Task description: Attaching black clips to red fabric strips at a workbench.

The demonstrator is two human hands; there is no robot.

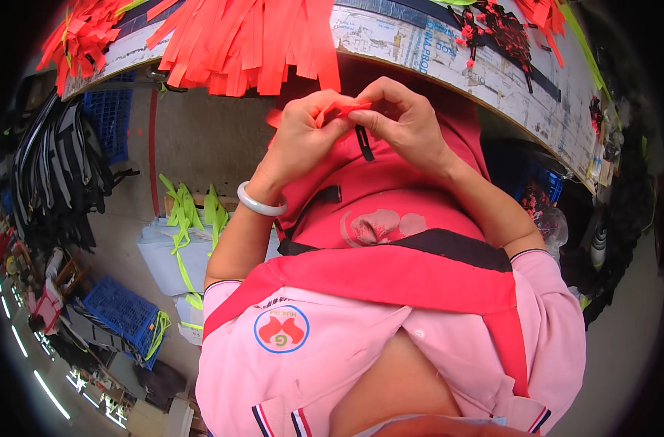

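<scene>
Just beyond the near edge of the table, my two hands meet in front of my red apron. My left hand (308, 131) is closed on a red-orange fabric strip (346, 109), part of which pokes out past the fingers. Thumb and forefinger of my right hand (405, 120) pinch the other end of the same strip. A short black piece (364, 143), perhaps a strap or zipper pull, hangs below the pinch. How it joins the strip is hidden by my fingers. Close beyond my left hand, a bundle of red-orange strips (248, 44) droops over the table edge.
The worn white table (390, 36) curves across the top. It carries a heap of small black and red pieces (499, 33) and another bundle of strips (77, 44). Black and grey straps (55, 167) hang at left. Blue crates (124, 309) and yellow-green straps (190, 215) lie lower left.
</scene>
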